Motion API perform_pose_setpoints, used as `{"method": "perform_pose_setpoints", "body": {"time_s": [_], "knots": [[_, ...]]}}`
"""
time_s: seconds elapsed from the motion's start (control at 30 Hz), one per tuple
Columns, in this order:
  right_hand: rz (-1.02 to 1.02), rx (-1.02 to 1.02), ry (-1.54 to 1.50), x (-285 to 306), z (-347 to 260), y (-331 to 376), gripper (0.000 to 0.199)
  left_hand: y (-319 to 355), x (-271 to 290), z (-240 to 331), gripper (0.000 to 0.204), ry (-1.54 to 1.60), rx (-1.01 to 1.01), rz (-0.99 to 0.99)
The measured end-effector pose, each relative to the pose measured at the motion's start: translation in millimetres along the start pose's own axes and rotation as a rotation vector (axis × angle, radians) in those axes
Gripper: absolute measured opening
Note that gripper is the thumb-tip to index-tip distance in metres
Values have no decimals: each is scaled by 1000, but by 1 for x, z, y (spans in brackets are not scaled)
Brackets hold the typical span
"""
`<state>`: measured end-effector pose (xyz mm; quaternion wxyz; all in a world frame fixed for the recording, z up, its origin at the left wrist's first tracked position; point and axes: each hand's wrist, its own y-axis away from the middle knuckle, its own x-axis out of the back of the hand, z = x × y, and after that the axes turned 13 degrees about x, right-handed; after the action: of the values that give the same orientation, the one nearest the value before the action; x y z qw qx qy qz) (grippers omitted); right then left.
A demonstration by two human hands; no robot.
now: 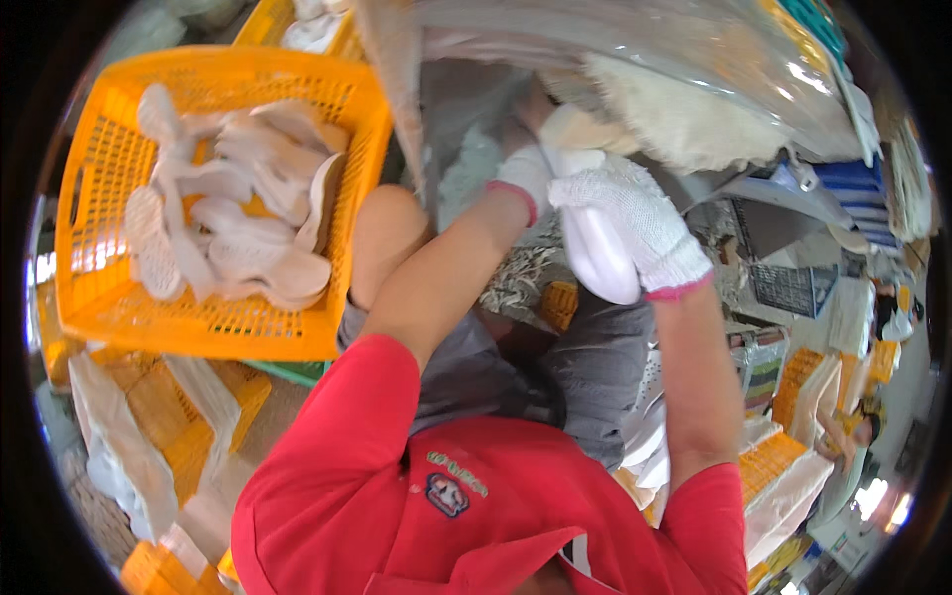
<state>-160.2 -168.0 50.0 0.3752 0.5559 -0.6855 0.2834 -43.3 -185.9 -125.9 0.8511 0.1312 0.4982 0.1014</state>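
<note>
My right hand (630, 213), in a white knitted glove with a pink cuff, is closed round a smooth white shoe sole (603, 260). The sole's rounded end points down toward my lap, and its other end lies between my hands. Beside it, my left hand (528, 164) wears a similar glove; its fingers are blurred and in shade, so their grip cannot be made out. Just beyond my hands, a fluffy white buffing wheel (684, 114) sits under a plastic-covered hood (595, 35). A tan edge (585, 131) shows between wheel and gloves.
At my left stands an orange plastic crate (218, 337) holding several pale soles (263, 253). Pale shreds (521, 278) lie below my hands. A dark crate (788, 288) stands to the right, with more orange crates (773, 461) behind. Another person (848, 456) is at the far right.
</note>
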Motion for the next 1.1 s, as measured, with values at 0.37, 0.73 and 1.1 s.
{"method": "perform_pose_setpoints", "body": {"time_s": [0.37,0.73,1.1], "knots": [[854,-601,-904,-97,13,167,73,42,-8,-26,52,281,157,7],[1023,-721,-237,-146,19,321,70,63,-7,-27,70,-689,543,36],[337,-1459,310,-181,164,459,59,47,30,-71,54,-1194,584,151]]}}
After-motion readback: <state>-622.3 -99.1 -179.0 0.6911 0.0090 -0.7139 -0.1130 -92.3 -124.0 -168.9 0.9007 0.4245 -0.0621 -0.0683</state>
